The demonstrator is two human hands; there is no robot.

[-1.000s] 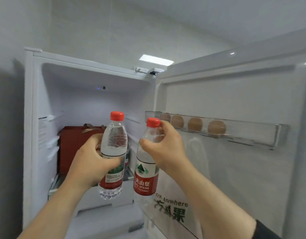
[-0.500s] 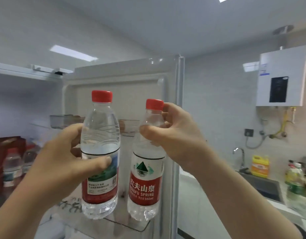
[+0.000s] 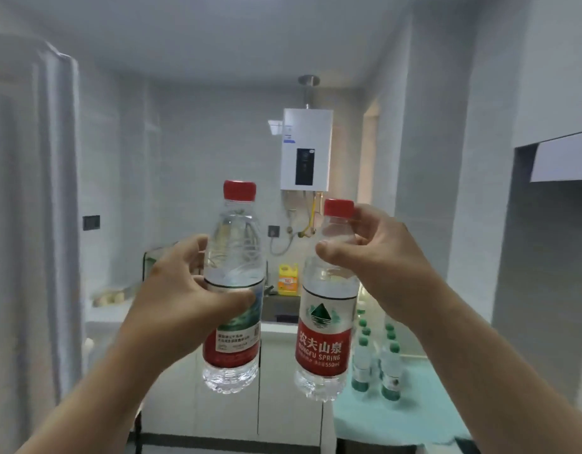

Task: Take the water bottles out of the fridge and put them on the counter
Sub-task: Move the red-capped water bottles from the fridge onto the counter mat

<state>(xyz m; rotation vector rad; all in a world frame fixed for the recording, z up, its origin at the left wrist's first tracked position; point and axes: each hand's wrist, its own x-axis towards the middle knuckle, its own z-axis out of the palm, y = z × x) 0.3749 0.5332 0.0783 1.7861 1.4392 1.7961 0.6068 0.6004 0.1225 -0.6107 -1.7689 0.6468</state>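
Note:
Two clear water bottles with red caps and red labels hang upright in the air in front of me. My left hand (image 3: 181,296) is wrapped around the middle of the left bottle (image 3: 232,257). My right hand (image 3: 378,257) pinches the neck of the right bottle (image 3: 325,322) from the right side. The two bottles are a little apart and touch nothing else. The counter (image 3: 404,417) with a pale green cloth lies low at the right, behind and below the right bottle. The open fridge door (image 3: 37,224) is a blurred white edge at the far left.
Several green-capped bottles (image 3: 376,358) stand on the green cloth. A yellow detergent jug (image 3: 288,280) sits by the dark sink at the back wall. A white water heater (image 3: 306,150) hangs above it. White cabinet doors (image 3: 283,388) run below.
The view has swung right, away from the fridge interior toward the kitchen's back wall and counter. Both hands still hold their bottles, now spread slightly further apart.

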